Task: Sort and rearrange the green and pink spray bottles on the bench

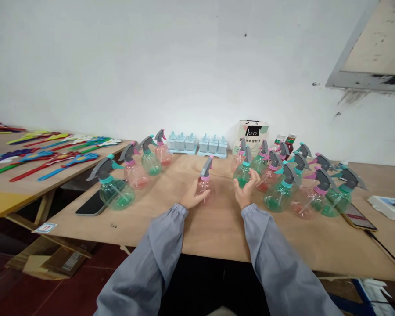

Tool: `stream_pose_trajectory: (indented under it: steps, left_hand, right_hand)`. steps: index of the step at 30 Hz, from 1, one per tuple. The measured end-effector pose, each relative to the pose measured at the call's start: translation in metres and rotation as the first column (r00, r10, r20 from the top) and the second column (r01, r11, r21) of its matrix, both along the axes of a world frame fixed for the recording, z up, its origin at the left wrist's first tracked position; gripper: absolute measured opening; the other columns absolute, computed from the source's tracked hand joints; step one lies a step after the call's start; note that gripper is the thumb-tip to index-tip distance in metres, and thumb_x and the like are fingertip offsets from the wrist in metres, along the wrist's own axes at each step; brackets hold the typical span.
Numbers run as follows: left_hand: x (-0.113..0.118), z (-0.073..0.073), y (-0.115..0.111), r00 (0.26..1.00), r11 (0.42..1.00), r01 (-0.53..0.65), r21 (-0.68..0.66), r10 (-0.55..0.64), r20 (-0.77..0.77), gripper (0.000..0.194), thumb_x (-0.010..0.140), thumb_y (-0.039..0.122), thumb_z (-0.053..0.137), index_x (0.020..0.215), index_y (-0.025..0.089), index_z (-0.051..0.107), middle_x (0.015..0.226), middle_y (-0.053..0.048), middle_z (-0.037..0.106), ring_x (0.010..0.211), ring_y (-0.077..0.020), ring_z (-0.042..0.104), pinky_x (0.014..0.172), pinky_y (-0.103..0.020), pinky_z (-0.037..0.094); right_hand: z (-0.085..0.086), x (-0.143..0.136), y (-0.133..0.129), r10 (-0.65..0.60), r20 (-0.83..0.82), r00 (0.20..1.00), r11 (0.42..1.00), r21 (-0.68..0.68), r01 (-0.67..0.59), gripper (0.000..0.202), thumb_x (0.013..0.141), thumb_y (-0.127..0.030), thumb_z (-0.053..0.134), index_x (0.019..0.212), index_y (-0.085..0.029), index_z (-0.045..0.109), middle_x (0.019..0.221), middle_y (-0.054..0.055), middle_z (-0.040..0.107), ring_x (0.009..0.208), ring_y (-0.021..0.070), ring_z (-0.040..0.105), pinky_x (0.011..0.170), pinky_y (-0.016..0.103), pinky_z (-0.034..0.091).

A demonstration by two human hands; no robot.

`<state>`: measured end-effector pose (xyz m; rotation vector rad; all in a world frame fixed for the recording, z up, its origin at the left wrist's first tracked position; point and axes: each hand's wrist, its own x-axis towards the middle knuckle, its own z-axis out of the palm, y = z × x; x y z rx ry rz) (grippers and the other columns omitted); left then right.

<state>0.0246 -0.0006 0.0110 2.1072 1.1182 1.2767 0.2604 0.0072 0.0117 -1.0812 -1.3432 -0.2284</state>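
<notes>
My left hand (195, 194) is wrapped round the lower left side of a pink spray bottle (207, 184), which stands upright on the wooden table (213, 228) with its grey and pink nozzle on top. Beside a green spray bottle (243, 171) on the right, my right hand (246, 188) has its fingers apart and curved, holding nothing. More pink and green bottles cluster right of it, among them a green one (278, 196) and a pink one (307, 202). Several others stand to the left, including a green bottle (116, 193) at the front.
Light-blue popsicle moulds (183, 144) and a printed box (251, 137) are by the wall. A dark phone (90, 206) lies left, a cabled phone (360, 219) and a white tray (390, 207) right. Colourful hand-shaped sticks (52, 162) cover the left table.
</notes>
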Motion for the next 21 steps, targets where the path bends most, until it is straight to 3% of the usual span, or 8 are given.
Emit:
stream_pose_trajectory:
  steps: [4, 9, 11, 13, 15, 17, 19, 21]
  left_hand:
    - [0.010, -0.007, -0.005, 0.995, 0.997, 0.083, -0.003, -0.083, -0.049, 0.060, 0.092, 0.051, 0.050, 0.144, 0.021, 0.043, 0.143, -0.016, 0.057, 0.136, -0.0297, 0.052, 0.117, -0.052, 0.039]
    - [0.024, -0.002, -0.012, 0.947, 0.968, 0.249, 0.041, -0.235, -0.218, 0.077, 0.083, 0.058, 0.065, 0.149, 0.027, 0.040, 0.145, -0.013, 0.056, 0.134, -0.0321, 0.053, 0.112, -0.055, 0.042]
    - [0.017, 0.006, -0.014, 0.955, 0.979, 0.180, 0.098, -0.149, -0.258, 0.079, 0.077, 0.058, 0.072, 0.144, 0.028, 0.046, 0.141, -0.013, 0.059, 0.131, -0.0350, 0.054, 0.111, -0.057, 0.041]
    - [-0.003, 0.018, -0.017, 0.981, 0.972, -0.078, 0.223, 0.115, -0.156, 0.073, 0.077, 0.053, 0.072, 0.140, 0.026, 0.048, 0.141, -0.014, 0.057, 0.134, -0.0370, 0.050, 0.115, -0.059, 0.036]
    - [-0.035, 0.032, -0.024, 0.859, 0.804, -0.511, 0.304, 0.494, 0.138, 0.065, 0.083, 0.046, 0.065, 0.140, 0.023, 0.044, 0.146, -0.017, 0.048, 0.142, -0.0380, 0.040, 0.119, -0.061, 0.028]
    - [-0.075, 0.044, -0.037, 0.500, 0.436, -0.866, 0.245, 0.762, 0.411, 0.065, 0.085, 0.040, 0.060, 0.142, 0.021, 0.034, 0.152, -0.019, 0.035, 0.148, -0.0395, 0.027, 0.120, -0.065, 0.021]
    - [-0.117, 0.051, -0.051, 0.177, 0.106, -0.980, 0.168, 0.851, 0.494, 0.066, 0.085, 0.042, 0.062, 0.139, 0.020, 0.031, 0.153, -0.019, 0.032, 0.148, -0.0405, 0.025, 0.119, -0.066, 0.020]
    - [-0.156, 0.048, -0.062, 0.092, 0.050, -0.991, 0.123, 0.923, 0.373, 0.080, 0.076, 0.050, 0.074, 0.138, 0.022, 0.033, 0.155, -0.017, 0.034, 0.146, -0.0430, 0.029, 0.117, -0.069, 0.022]
  right_hand:
    - [0.015, -0.038, -0.022, 0.333, 0.069, 0.941, 0.941, -0.097, -0.326, 0.073, 0.085, -0.052, 0.061, 0.147, -0.022, 0.035, 0.142, 0.018, 0.042, 0.137, 0.0318, 0.043, 0.114, 0.055, 0.038]
    - [0.028, -0.055, -0.029, 0.519, -0.162, 0.839, 0.811, -0.214, -0.544, 0.086, 0.080, -0.045, 0.071, 0.152, -0.020, 0.031, 0.146, 0.019, 0.048, 0.134, 0.0294, 0.050, 0.113, 0.051, 0.042]
    - [0.031, -0.050, -0.029, 0.534, -0.240, 0.811, 0.785, -0.216, -0.581, 0.077, 0.081, -0.042, 0.070, 0.148, -0.022, 0.038, 0.140, 0.016, 0.055, 0.128, 0.0273, 0.055, 0.109, 0.048, 0.046]
    - [0.035, -0.043, -0.029, 0.542, -0.271, 0.795, 0.769, -0.220, -0.600, 0.067, 0.081, -0.038, 0.069, 0.143, -0.025, 0.045, 0.133, 0.013, 0.061, 0.117, 0.0247, 0.061, 0.102, 0.044, 0.052]
    - [0.038, -0.036, -0.029, 0.543, -0.285, 0.790, 0.761, -0.232, -0.606, 0.061, 0.080, -0.034, 0.067, 0.138, -0.026, 0.051, 0.125, 0.010, 0.065, 0.099, 0.0210, 0.066, 0.088, 0.039, 0.057]
    - [0.039, -0.030, -0.027, 0.525, -0.299, 0.797, 0.767, -0.240, -0.595, 0.055, 0.078, -0.033, 0.065, 0.132, -0.026, 0.056, 0.115, 0.007, 0.069, 0.082, 0.0177, 0.064, 0.078, 0.035, 0.057]
    - [0.038, -0.024, -0.024, 0.491, -0.319, 0.810, 0.785, -0.240, -0.571, 0.049, 0.076, -0.033, 0.064, 0.124, -0.025, 0.062, 0.100, 0.003, 0.070, 0.074, 0.0165, 0.061, 0.075, 0.034, 0.056]
    - [0.036, -0.019, -0.021, 0.470, -0.354, 0.808, 0.785, -0.250, -0.566, 0.040, 0.074, -0.035, 0.062, 0.112, -0.024, 0.066, 0.087, 0.001, 0.069, 0.072, 0.0169, 0.060, 0.077, 0.036, 0.055]
